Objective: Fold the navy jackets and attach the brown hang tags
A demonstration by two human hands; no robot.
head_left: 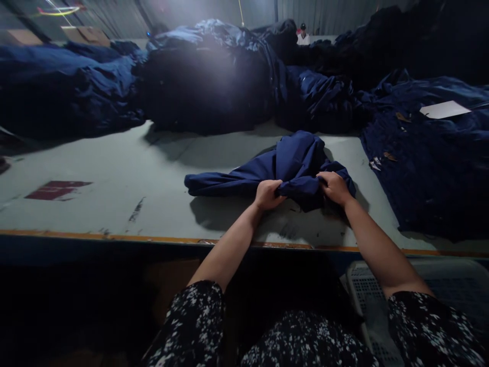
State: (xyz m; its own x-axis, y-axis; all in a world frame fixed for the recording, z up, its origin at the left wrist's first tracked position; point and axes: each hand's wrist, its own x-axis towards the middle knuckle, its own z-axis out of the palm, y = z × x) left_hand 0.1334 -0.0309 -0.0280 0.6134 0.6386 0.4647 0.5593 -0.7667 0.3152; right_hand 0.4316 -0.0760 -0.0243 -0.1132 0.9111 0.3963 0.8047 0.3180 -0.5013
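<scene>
A crumpled dark blue garment [282,165] lies on the pale grey table [126,168] in front of me. My left hand [268,194] is closed on a fold of the garment at its near edge. My right hand [334,186] grips the same cloth a short way to the right, fingers curled into it. A long part of the garment stretches out to the left across the table.
Big heaps of dark blue cloth [206,76] line the far side of the table, and another pile [431,153] with a white paper [443,109] covers the right. A grey plastic crate [367,290] stands below the table edge at right. A person [303,34] sits far back.
</scene>
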